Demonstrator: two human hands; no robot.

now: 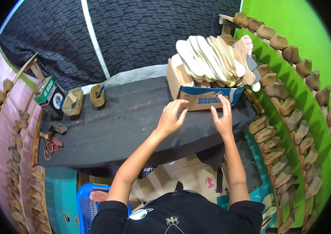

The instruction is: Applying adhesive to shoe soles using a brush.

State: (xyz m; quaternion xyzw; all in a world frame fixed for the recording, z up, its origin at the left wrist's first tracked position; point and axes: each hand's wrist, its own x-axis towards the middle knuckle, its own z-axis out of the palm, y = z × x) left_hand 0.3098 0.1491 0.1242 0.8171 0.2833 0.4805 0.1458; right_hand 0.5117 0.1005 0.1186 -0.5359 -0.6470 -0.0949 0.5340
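Left grip (170, 116) and right grip (223, 120), loosely spread, hold nothing. Just ahead, contact unclear, stands the cardboard box (196, 104), heaped with insoles (206, 58). This looks like reaching; grasping its sides would call for wider-set palms.

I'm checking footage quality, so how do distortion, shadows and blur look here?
Head view: fisheye distortion, rows of brown wooden shoe lasts bowing at both sides, corners black; head view: dark shadows beside lasts on the bright green wall; head view: bare left hand and bare right hand look clear, without obvious motion blur.
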